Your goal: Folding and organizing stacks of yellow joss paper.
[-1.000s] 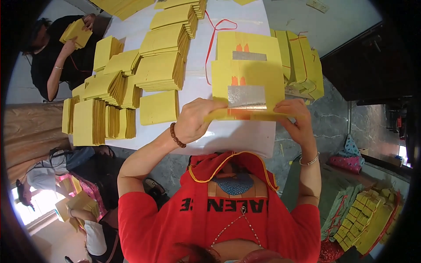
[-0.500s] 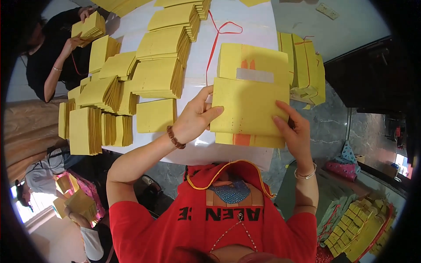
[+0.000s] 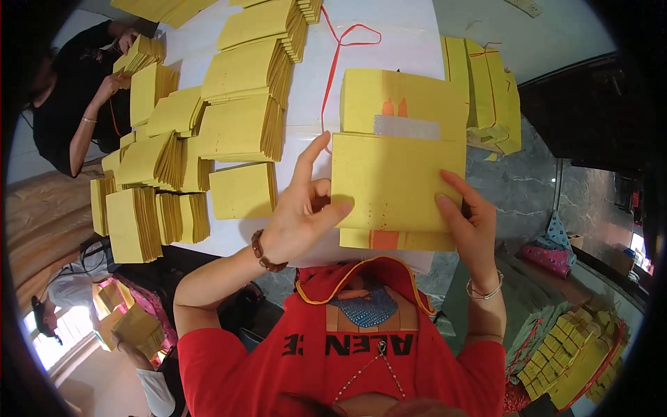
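In front of me is a folded stack of yellow paper (image 3: 396,182), lying over a larger yellow paper piece (image 3: 365,90) that bears orange marks and a pale strip. My left hand (image 3: 295,221) pinches the stack's left edge, thumb on top and index finger stretched out away from it. My right hand (image 3: 472,222) grips the right edge, its thumb and index finger on the front. The fingers behind the paper are hidden. A flat yellow packet (image 3: 243,191) lies on the table left of my left hand, and a red ribbon (image 3: 334,62) runs beyond it.
Yellow paper stacks (image 3: 240,128) crowd the left of the white table (image 3: 306,90). Tied yellow bundles (image 3: 486,90) stand off its right side, more bundles (image 3: 563,347) at lower right. A co-worker's hand (image 3: 108,89) holds a stack at upper left; another person handles yellow paper (image 3: 139,330) at lower left.
My left index finger has straightened and come off the paper's edge. The held stack sits slightly lower in view. The co-worker's stack at upper left has shifted down a little.
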`<state>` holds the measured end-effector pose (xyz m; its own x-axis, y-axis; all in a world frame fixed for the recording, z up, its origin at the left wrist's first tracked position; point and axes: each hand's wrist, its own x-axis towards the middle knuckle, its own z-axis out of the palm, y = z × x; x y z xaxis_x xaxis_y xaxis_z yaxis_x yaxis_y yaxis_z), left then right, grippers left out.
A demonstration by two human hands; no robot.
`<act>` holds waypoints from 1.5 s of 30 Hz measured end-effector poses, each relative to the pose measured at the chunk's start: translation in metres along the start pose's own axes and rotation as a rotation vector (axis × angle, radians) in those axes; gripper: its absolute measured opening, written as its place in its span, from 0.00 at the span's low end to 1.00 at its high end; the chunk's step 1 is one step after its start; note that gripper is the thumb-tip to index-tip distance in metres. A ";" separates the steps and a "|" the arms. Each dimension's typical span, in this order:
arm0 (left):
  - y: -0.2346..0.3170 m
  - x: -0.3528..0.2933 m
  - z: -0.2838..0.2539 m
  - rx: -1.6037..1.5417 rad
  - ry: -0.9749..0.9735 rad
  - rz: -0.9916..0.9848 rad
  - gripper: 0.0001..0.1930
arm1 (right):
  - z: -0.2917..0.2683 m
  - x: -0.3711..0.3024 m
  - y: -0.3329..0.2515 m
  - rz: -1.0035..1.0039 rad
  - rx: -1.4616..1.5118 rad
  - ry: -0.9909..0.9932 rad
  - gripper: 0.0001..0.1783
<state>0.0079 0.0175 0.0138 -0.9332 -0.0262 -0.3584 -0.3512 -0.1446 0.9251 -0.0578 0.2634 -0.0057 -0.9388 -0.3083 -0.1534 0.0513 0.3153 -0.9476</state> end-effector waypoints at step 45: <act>-0.001 0.049 0.045 1.414 -0.397 0.821 0.32 | 0.022 0.006 -0.045 -0.722 -0.889 -0.008 0.24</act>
<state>-0.0408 0.0611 0.0010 -0.7738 0.6270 0.0897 0.6219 0.7251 0.2957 -0.0582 0.2271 0.0298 -0.6489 -0.6802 0.3410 -0.7608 0.5843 -0.2823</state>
